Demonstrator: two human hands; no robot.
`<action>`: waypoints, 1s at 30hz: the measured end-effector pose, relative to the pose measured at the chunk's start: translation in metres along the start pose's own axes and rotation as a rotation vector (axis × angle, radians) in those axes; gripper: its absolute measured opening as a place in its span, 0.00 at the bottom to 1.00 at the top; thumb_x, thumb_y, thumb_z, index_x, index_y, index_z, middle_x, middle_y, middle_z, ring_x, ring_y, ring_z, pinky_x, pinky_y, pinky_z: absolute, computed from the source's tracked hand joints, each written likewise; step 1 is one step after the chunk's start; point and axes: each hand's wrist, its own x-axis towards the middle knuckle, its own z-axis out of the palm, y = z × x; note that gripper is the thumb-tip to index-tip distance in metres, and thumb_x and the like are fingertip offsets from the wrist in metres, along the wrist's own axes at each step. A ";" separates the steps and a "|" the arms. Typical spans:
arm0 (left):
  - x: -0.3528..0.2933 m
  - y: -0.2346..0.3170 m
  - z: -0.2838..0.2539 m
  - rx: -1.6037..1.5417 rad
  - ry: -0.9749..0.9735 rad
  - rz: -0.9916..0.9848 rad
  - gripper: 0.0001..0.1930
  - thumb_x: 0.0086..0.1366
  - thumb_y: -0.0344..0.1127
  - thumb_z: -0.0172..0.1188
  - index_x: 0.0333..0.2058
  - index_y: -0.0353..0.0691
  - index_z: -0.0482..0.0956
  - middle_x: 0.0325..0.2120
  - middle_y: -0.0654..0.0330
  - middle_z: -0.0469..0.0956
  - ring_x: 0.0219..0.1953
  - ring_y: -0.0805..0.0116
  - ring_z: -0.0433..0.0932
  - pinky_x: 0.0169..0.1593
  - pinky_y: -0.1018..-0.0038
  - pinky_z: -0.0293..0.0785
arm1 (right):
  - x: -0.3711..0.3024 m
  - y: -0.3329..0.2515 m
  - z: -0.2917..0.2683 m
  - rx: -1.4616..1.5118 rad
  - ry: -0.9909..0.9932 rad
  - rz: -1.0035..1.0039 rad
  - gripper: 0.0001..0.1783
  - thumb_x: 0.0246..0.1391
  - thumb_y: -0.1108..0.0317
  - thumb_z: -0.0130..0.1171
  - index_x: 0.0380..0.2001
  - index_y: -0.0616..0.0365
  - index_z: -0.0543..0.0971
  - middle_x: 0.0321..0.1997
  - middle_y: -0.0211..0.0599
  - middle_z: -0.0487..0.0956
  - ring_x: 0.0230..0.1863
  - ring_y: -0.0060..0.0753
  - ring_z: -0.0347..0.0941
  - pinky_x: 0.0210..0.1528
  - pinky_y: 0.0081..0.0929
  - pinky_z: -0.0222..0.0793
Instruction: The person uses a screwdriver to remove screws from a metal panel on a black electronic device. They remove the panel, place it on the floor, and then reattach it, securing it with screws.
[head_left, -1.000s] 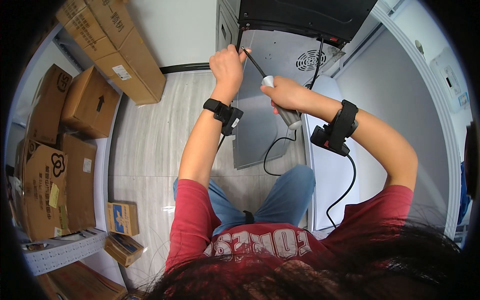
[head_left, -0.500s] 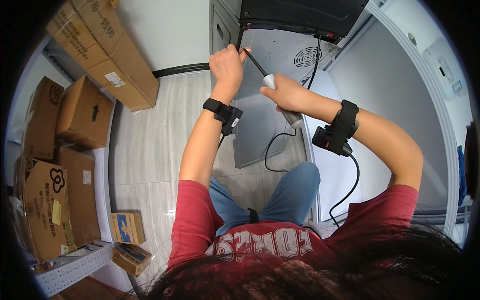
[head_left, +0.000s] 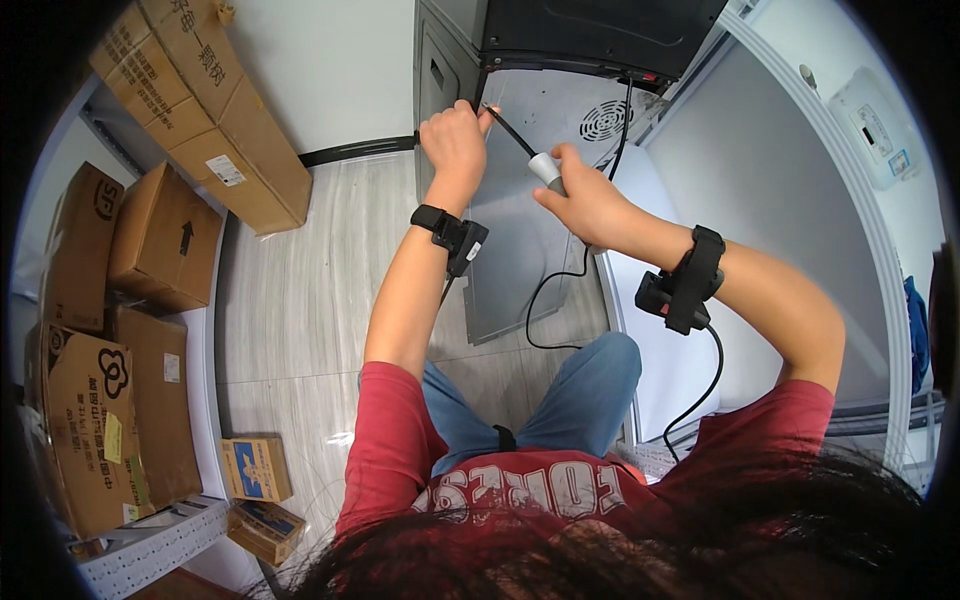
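Observation:
A screwdriver (head_left: 517, 134) with a dark shaft and a grey handle slants up and left toward the corner of a black and grey cabinet. My right hand (head_left: 590, 200) holds its handle loosely, with thumb and index finger apart and the handle against the palm. By the screwdriver's tip is my left hand (head_left: 455, 140), its fingers curled and its index finger reaching to the tip at the cabinet's edge. What those fingers pinch, if anything, is hidden. Below the cabinet (head_left: 590, 35) lies a large grey metal panel (head_left: 520, 270) with a round vent grille (head_left: 604, 119).
A black cable (head_left: 540, 305) runs from the cabinet across the panel to the floor. Cardboard boxes fill a shelf (head_left: 150, 550) at left, and a tall carton (head_left: 230, 150) leans by the wall. Two small boxes (head_left: 255, 468) sit on the floor. A white-framed partition (head_left: 800, 200) stands at right.
My right hand has loosened on the screwdriver's handle, thumb and index finger spreading apart. My left hand stays by the tip. The whole view has shifted slightly.

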 end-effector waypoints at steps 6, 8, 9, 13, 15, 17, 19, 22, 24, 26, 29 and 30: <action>-0.002 -0.001 -0.002 0.052 -0.019 -0.023 0.24 0.56 0.57 0.57 0.17 0.41 0.74 0.11 0.56 0.74 0.15 0.57 0.74 0.23 0.65 0.66 | -0.010 -0.020 -0.017 -0.070 -0.091 0.060 0.28 0.46 0.66 0.61 0.50 0.64 0.65 0.33 0.50 0.74 0.34 0.44 0.74 0.39 0.34 0.70; -0.002 -0.001 -0.001 0.058 -0.032 -0.033 0.24 0.56 0.57 0.58 0.17 0.41 0.74 0.11 0.56 0.74 0.15 0.57 0.74 0.23 0.65 0.66 | -0.010 -0.014 -0.019 -0.077 -0.048 0.061 0.29 0.43 0.65 0.63 0.47 0.65 0.67 0.34 0.50 0.75 0.35 0.44 0.74 0.39 0.34 0.69; -0.003 -0.001 -0.001 0.062 -0.038 -0.039 0.23 0.56 0.57 0.58 0.17 0.41 0.74 0.11 0.56 0.74 0.15 0.57 0.74 0.23 0.65 0.65 | -0.010 -0.011 -0.021 -0.081 -0.027 0.060 0.29 0.41 0.65 0.65 0.46 0.65 0.68 0.35 0.51 0.75 0.35 0.45 0.74 0.40 0.34 0.69; -0.003 -0.002 -0.002 0.043 -0.028 -0.008 0.23 0.55 0.57 0.58 0.17 0.42 0.75 0.11 0.57 0.73 0.15 0.57 0.74 0.23 0.65 0.65 | -0.014 -0.006 -0.027 -0.126 -0.011 0.103 0.31 0.42 0.68 0.64 0.49 0.64 0.65 0.40 0.50 0.72 0.38 0.43 0.72 0.41 0.35 0.69; -0.004 -0.002 -0.001 0.039 -0.035 -0.006 0.22 0.55 0.56 0.59 0.17 0.42 0.75 0.11 0.57 0.73 0.15 0.58 0.73 0.23 0.66 0.65 | -0.019 -0.004 -0.017 -0.135 0.112 0.063 0.29 0.44 0.70 0.61 0.50 0.64 0.64 0.42 0.51 0.70 0.39 0.43 0.71 0.42 0.35 0.68; -0.003 -0.004 -0.001 0.075 -0.030 -0.009 0.22 0.55 0.56 0.59 0.17 0.43 0.75 0.11 0.57 0.73 0.15 0.58 0.73 0.23 0.66 0.65 | -0.023 -0.012 -0.019 -0.080 0.078 0.018 0.26 0.43 0.73 0.58 0.47 0.67 0.63 0.43 0.58 0.68 0.39 0.54 0.70 0.41 0.39 0.69; -0.003 -0.003 0.000 0.090 -0.023 -0.015 0.22 0.55 0.56 0.60 0.17 0.43 0.75 0.10 0.57 0.73 0.15 0.58 0.73 0.23 0.66 0.65 | -0.025 -0.014 -0.025 -0.086 0.088 -0.057 0.24 0.43 0.75 0.56 0.45 0.69 0.63 0.43 0.61 0.67 0.38 0.60 0.70 0.40 0.42 0.70; -0.005 0.000 0.001 0.082 -0.006 -0.025 0.21 0.55 0.55 0.60 0.17 0.43 0.75 0.10 0.57 0.72 0.15 0.58 0.73 0.23 0.66 0.66 | -0.032 -0.011 -0.035 -0.199 0.169 -0.181 0.21 0.45 0.75 0.55 0.44 0.67 0.64 0.43 0.55 0.68 0.35 0.59 0.71 0.37 0.42 0.69; -0.005 -0.003 0.001 0.083 0.012 -0.030 0.21 0.55 0.55 0.60 0.17 0.43 0.75 0.10 0.57 0.72 0.15 0.58 0.74 0.23 0.66 0.66 | -0.036 -0.012 -0.039 -0.294 0.222 -0.220 0.18 0.49 0.72 0.56 0.43 0.62 0.65 0.43 0.49 0.69 0.32 0.55 0.71 0.35 0.40 0.68; -0.005 -0.002 0.003 0.094 0.019 -0.026 0.21 0.55 0.55 0.60 0.17 0.43 0.75 0.10 0.57 0.72 0.15 0.58 0.74 0.22 0.66 0.66 | -0.032 0.000 -0.039 -0.395 0.270 -0.330 0.16 0.51 0.71 0.55 0.42 0.61 0.66 0.42 0.46 0.69 0.29 0.57 0.71 0.34 0.42 0.69; -0.005 -0.001 0.003 0.108 0.022 -0.034 0.22 0.55 0.55 0.60 0.17 0.42 0.75 0.10 0.56 0.72 0.15 0.57 0.74 0.22 0.65 0.66 | -0.035 -0.006 -0.034 -0.412 0.262 -0.361 0.13 0.52 0.70 0.55 0.41 0.59 0.68 0.42 0.44 0.69 0.28 0.57 0.71 0.35 0.43 0.70; -0.005 0.000 0.003 0.113 0.021 -0.039 0.22 0.55 0.56 0.60 0.17 0.42 0.75 0.10 0.56 0.72 0.15 0.57 0.74 0.22 0.65 0.66 | -0.037 -0.011 -0.032 -0.395 0.245 -0.348 0.13 0.52 0.70 0.55 0.41 0.59 0.68 0.42 0.44 0.68 0.28 0.57 0.71 0.35 0.43 0.70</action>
